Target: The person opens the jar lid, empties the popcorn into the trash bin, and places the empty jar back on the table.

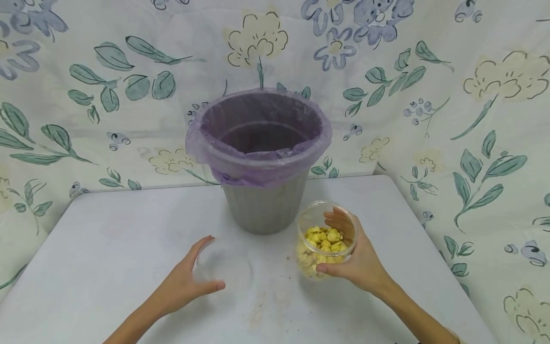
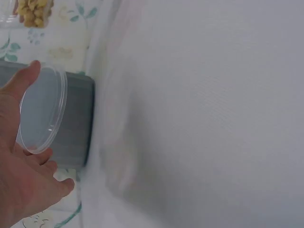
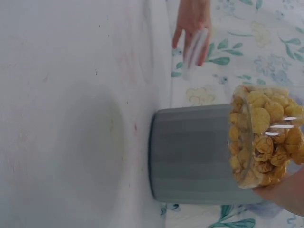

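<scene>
Table [image 1: 129, 229] white, stained centrally; floral cloth [image 1: 498, 143] behind; lined bin [image 1: 266, 208] standing on it. Left hand [image 1: 182, 284] pinches a clear lid [image 2: 42, 109]; right hand [image 1: 363, 260] curls its fingers round a tub [image 1: 319, 251] of popcorn [image 1: 327, 240].

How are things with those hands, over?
Left hand: holding clear lid. Right hand: holding open tub of popcorn, off the table. Bin beyond both hands; nothing visibly blocking.

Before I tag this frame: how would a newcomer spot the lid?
Find the gray bin on the table. Nearer the head camera and left of it, the left hand holds the lid. It is the clear, flat disc, unlike the deep jar with yellow popcorn in the right hand.
</scene>
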### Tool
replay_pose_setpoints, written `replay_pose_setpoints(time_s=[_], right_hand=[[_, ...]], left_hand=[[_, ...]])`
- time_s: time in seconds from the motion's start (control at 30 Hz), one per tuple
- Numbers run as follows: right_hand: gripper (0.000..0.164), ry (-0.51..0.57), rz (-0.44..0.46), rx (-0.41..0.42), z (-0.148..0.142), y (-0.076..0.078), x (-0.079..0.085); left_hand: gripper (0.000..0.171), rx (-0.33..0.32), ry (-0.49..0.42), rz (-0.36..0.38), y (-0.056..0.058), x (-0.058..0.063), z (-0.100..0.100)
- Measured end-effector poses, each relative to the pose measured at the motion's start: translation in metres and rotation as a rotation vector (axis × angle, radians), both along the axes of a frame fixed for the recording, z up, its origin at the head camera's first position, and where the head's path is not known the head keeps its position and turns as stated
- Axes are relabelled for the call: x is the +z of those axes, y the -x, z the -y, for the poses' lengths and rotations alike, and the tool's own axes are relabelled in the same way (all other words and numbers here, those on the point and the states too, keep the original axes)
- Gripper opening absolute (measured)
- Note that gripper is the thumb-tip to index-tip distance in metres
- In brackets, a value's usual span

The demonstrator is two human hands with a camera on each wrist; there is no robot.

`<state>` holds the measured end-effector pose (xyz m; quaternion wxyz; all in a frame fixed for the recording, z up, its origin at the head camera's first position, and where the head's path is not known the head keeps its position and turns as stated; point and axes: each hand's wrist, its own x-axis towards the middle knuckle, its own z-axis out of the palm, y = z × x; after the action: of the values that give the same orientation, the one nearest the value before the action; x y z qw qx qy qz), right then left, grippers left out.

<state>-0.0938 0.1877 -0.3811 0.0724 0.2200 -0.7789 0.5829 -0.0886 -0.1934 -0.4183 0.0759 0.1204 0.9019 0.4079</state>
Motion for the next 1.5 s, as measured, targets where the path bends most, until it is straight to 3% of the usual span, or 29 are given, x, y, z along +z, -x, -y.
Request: replay_pose_setpoints(time_s=[0.3, 0.63, 0.97, 1.17, 1.5], right_hand=[[0.100, -0.009, 0.003, -0.029, -0.006, 0.001, 0.003], [0.101, 0.005, -0.031, -0.045, -0.014, 0.003, 0.009], [0.102, 0.019, -0.077, -0.043, -0.020, 0.010, 0.019], [0.101, 0.007, -0.078, -0.054, -0.023, 0.012, 0.025], [0.100, -0.012, -0.083, -0.079, -0.027, 0.016, 0.037]], left_hand=[[0.105, 0.010, 0.081, -0.033, -0.004, -0.025, 0.018], [0.107, 0.003, 0.123, -0.019, -0.008, -0.034, 0.029], [0.111, -0.053, 0.242, -0.120, -0.010, -0.046, 0.036], [0.110, -0.070, 0.288, -0.184, -0.011, -0.048, 0.036], [0.114, -0.104, 0.317, -0.167, -0.011, -0.040, 0.034]])
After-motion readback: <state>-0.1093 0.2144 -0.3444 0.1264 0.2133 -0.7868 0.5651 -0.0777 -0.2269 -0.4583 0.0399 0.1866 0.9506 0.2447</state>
